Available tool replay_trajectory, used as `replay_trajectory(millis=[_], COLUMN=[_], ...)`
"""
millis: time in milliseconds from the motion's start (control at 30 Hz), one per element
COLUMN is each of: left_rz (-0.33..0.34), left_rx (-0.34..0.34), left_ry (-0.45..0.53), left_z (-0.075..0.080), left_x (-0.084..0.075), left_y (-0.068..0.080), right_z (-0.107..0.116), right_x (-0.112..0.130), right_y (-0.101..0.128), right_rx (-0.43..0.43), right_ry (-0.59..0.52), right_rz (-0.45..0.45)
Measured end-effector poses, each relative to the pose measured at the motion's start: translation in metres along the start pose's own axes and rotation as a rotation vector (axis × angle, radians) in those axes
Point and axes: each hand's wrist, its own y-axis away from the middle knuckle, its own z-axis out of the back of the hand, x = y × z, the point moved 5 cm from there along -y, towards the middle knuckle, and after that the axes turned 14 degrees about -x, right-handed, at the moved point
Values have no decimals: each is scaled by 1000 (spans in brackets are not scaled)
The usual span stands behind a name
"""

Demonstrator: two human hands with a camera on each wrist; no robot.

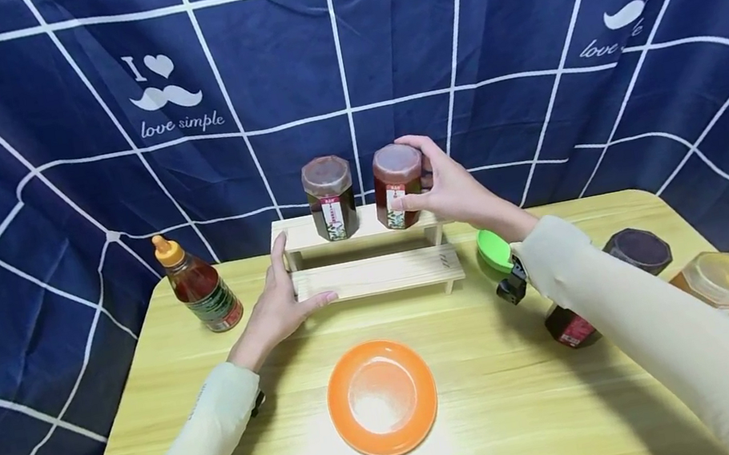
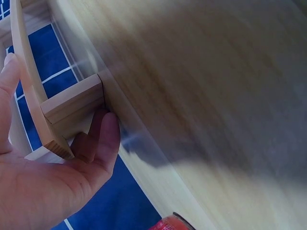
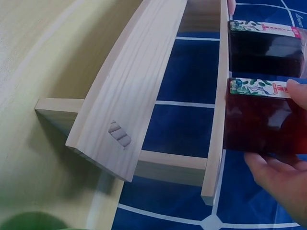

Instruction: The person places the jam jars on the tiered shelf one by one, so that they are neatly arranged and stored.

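Note:
A two-tier wooden shelf rack (image 1: 380,274) stands at the back of the table. My left hand (image 1: 276,308) holds its left end; in the left wrist view the thumb lies along the upper side and the fingers (image 2: 108,146) curl around the end support. My right hand (image 1: 455,183) grips a red-brown jar (image 1: 398,209) on the upper tier, thumb over its label and fingers behind. In the right wrist view this jar (image 3: 261,122) has its base right at the upper board. A darker jar (image 1: 330,201) stands to its left on the same tier.
An orange plate (image 1: 382,399) lies in front of the rack. A squeeze bottle (image 1: 202,289) with a yellow cap stands left. Right of the rack are a green bowl (image 1: 494,249), two dark jars, one with a dark lid (image 1: 638,250), and an amber jar (image 1: 721,278), partly behind my right sleeve.

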Motion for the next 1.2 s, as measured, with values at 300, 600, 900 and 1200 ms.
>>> replay_trajectory(millis=[300,600,900,1200], left_rz=[3,-3,15,-3], left_rx=[-2,-2,7,1], left_ry=[2,4,2,-12], left_z=[1,1,-1,0], left_x=[2,3,3,4], left_y=[-1,-1,0,0], right_z=[-3,-3,6,18], right_x=[5,3,4,10], right_y=[-1,-1,5,20], right_rx=[58,69,23,-21], right_ry=[-15,-7,-32,-15], right_rz=[-12,-28,-54,-67])
